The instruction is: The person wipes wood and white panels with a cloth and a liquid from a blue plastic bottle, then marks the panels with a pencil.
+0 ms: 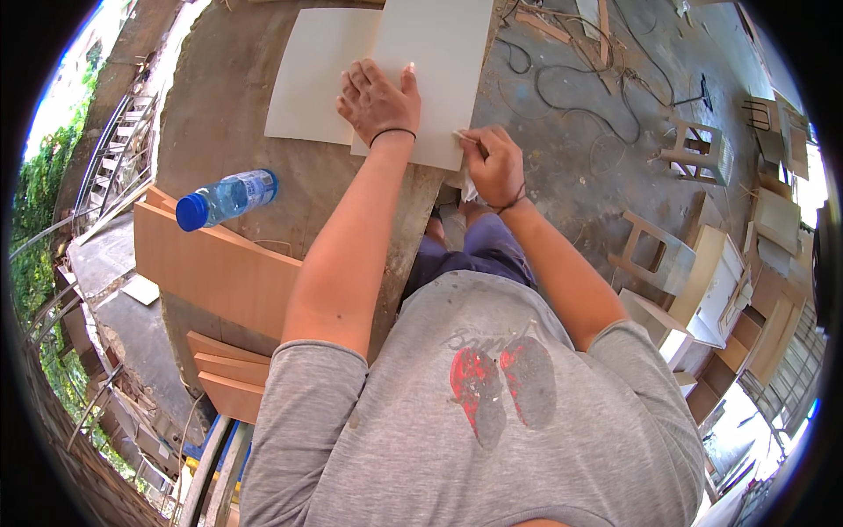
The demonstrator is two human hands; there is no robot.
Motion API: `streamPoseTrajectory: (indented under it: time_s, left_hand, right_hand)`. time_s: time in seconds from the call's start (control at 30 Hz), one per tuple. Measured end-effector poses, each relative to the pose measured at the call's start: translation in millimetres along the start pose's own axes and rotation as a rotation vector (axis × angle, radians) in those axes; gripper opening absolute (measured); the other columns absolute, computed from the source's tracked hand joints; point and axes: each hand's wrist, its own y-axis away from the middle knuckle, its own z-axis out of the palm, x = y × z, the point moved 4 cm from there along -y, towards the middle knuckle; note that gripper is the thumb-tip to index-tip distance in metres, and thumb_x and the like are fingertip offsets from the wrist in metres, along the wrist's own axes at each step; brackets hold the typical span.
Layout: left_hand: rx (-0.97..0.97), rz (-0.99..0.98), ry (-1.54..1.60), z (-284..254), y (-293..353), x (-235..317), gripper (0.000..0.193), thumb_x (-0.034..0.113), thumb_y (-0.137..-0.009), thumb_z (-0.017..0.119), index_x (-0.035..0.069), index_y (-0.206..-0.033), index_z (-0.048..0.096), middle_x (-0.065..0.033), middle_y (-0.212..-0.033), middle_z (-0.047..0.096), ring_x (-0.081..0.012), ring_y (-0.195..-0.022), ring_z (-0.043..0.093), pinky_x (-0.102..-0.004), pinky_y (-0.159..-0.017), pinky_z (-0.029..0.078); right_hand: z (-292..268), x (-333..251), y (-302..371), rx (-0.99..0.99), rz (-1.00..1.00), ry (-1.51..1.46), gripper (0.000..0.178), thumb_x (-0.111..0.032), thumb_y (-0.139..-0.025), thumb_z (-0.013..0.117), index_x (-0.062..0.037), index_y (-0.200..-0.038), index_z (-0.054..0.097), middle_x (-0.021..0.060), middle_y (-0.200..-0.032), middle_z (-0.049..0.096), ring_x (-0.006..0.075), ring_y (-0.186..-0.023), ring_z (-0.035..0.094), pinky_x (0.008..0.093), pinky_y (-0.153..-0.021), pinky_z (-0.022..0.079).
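Two off-white flat panels lie on the worn work table (215, 101), the right-hand panel (439, 53) overlapping the edge of the left-hand panel (307, 79). My left hand (379, 98) rests palm down on them near where they overlap, its fingers stretched out. At the right edge of the right-hand panel, near its close corner, my right hand (496, 165) is closed in a pinch. A small whitish tip shows at its fingers, and a pale, crumpled piece (469, 187) hangs below the hand. What exactly the fingers grip is mostly hidden.
A blue-capped plastic bottle (230, 198) lies atop wood-coloured boards (206, 255) left of my arm. More short boards (233, 373) are stacked nearer. Across the floor at right run dark cables (562, 105); stools (698, 151) and cabinet parts (702, 290) stand beyond.
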Motion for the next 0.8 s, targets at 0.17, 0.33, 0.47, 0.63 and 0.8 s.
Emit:
streamPoseTrajectory:
  time_s: [0.17,0.33,0.47,0.63,0.8]
  left_hand:
    - [0.000,0.003,-0.024,-0.7,0.5,1.3,0.068,0.053,-0.090,0.048,0.005,-0.137,0.039,-0.0111,-0.145,0.039,-0.0276,-0.137,0.031,-0.0474,-0.109,0.023]
    - [0.011,0.006,-0.004,-1.5,0.1,0.6,0.067,0.052,-0.090,0.048,0.005,-0.137,0.039,-0.0112,-0.145,0.039,-0.0276,-0.137,0.031,-0.0473,-0.108,0.023]
    - [-0.006,0.001,-0.001,-0.9,1.0,3.1,0.067,0.053,-0.090,0.048,0.005,-0.137,0.040,-0.0116,-0.145,0.038,-0.0281,-0.137,0.030,-0.0474,-0.109,0.023]
    - [-0.001,0.005,0.007,-1.4,-0.4,0.5,0.067,0.053,-0.091,0.046,0.005,-0.137,0.039,-0.0117,-0.145,0.038,-0.0285,-0.137,0.030,-0.0474,-0.109,0.023]
    - [0.018,0.009,0.003,0.5,-0.4,2.4,0.068,0.054,-0.091,0.046,0.005,-0.137,0.039,-0.0116,-0.144,0.039,-0.0286,-0.137,0.031,-0.0469,-0.109,0.023]
  right_hand:
    - [3.6,-6.9,33.3,0.024,-0.026,-0.005,0.006,-0.006,-0.084,0.060,-0.0019,-0.084,0.064,0.0165,-0.081,0.062,0.0363,-0.078,0.061,0.0400,-0.066,0.049]
    - [2.5,-1.6,5.1,0.058,0.009,-0.005,0.005,-0.005,-0.083,0.059,-0.0030,-0.084,0.064,0.0168,-0.082,0.062,0.0377,-0.078,0.061,0.0405,-0.067,0.049]
    - [4.5,-5.4,38.0,0.006,-0.015,0.000,0.006,-0.005,-0.083,0.060,-0.0017,-0.086,0.064,0.0174,-0.084,0.063,0.0385,-0.077,0.061,0.0403,-0.067,0.050]
    - [1.5,-4.0,11.0,0.037,-0.047,0.013,0.008,-0.003,-0.082,0.059,-0.0024,-0.088,0.063,0.0175,-0.084,0.063,0.0383,-0.078,0.062,0.0396,-0.067,0.050]
    - [13.5,5.0,70.5,-0.361,-0.083,0.086,0.008,-0.004,-0.080,0.059,-0.0041,-0.088,0.063,0.0155,-0.088,0.063,0.0371,-0.082,0.062,0.0409,-0.069,0.051]
